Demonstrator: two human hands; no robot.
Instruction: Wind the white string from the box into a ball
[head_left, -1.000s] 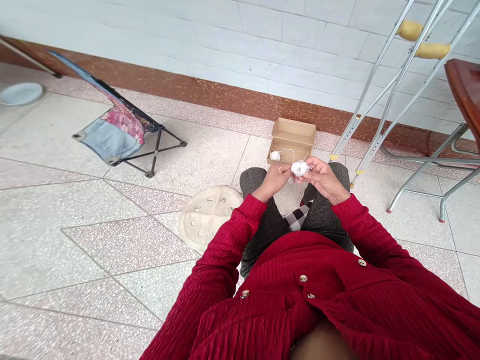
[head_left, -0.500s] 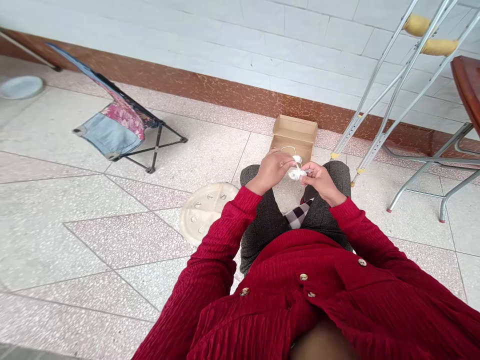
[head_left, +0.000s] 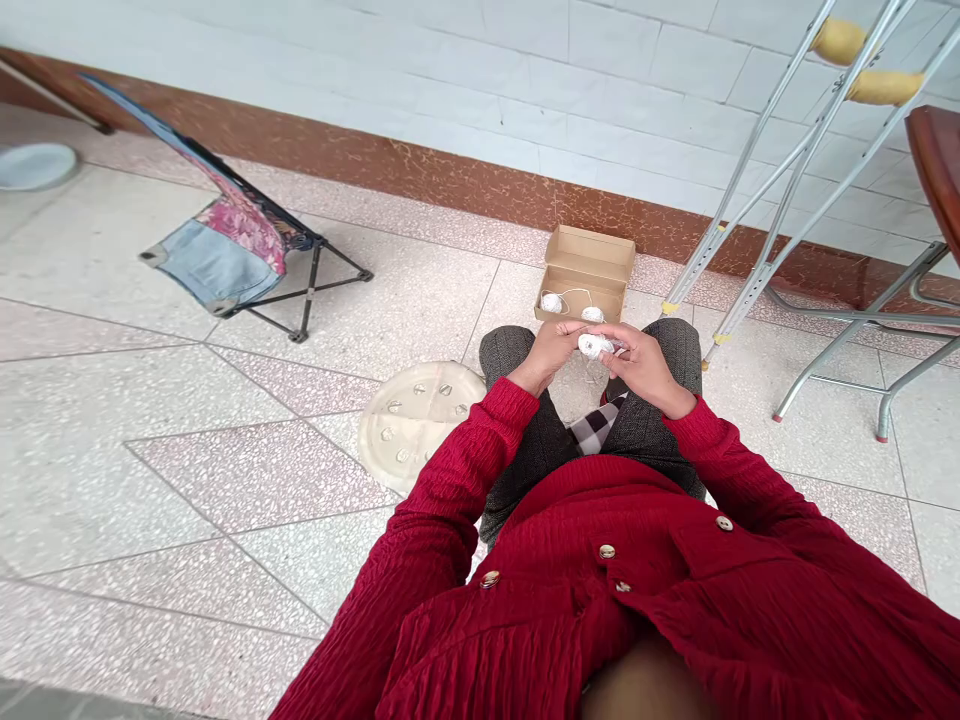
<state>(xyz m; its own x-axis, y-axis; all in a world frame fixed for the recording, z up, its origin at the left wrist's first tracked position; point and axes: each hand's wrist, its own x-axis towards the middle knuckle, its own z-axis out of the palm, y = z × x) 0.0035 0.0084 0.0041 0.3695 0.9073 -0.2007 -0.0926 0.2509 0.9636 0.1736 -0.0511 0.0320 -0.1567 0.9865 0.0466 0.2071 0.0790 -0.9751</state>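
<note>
White yarn bundle (head_left: 595, 346), one, rounded: lies between the two hands, just below the fingertips and against the right thumb. Right hand (head_left: 643, 362): we record the thumb under the bundle and the fingers over it, clamped on it. Left hand (head_left: 555, 352): fingers bent and reaching along the bundle's upper edge to meet the right fingertips; we cannot tell whether they grip it or only touch it. A small greyish part shows beside the right fingers, too small for us to name.

Checked cloth (head_left: 598, 428), black and white: between the thighs, below the hands. Grey trousers (head_left: 510, 350): one knee on either side of the hands. Red sleeve (head_left: 442, 495), left: it covers part of the pale round disc (head_left: 412, 395), which lies on the floor with a ring of openings.

Cardboard box (head_left: 590, 255), lid raised: just beyond the hands, the fingers overlapping its near edge. Inside, we count two white balls (head_left: 551, 303) and a loose strand.

Crutches (head_left: 750, 290), metal with yellow pads: upright at a slant, beyond the right knee. Brown chair (head_left: 937, 170), metal legs: to the right. Folding seat (head_left: 217, 260), blue and floral: well apart, left. Pale basin (head_left: 37, 167): far left. Brown skirting (head_left: 465, 175) under a white tiled wall (head_left: 450, 80): farthest.
</note>
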